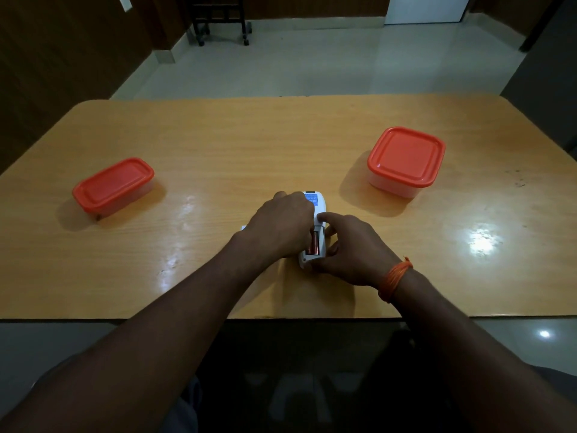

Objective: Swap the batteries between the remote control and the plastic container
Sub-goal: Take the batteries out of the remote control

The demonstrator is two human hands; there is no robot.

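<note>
A white remote control (319, 205) lies face down in the middle of the wooden table (249, 145), its battery bay uncovered. A copper-coloured battery (314, 243) shows inside the bay. My left hand (281, 228) is curled over the remote's left side, fingertips at the bay. My right hand (352, 248) clasps the remote's lower right, index finger resting on its back. A small white piece (244, 227), perhaps the battery cover, peeks out left of my left hand. Two plastic containers with closed orange lids stand apart: a rectangular one (114, 186) at left, a square one (406, 159) at right.
The table's near edge (125, 318) runs just below my forearms. An orange thread band (396, 278) circles my right wrist. Beyond the table lie a pale tiled floor and a dark wheeled stand (220, 20).
</note>
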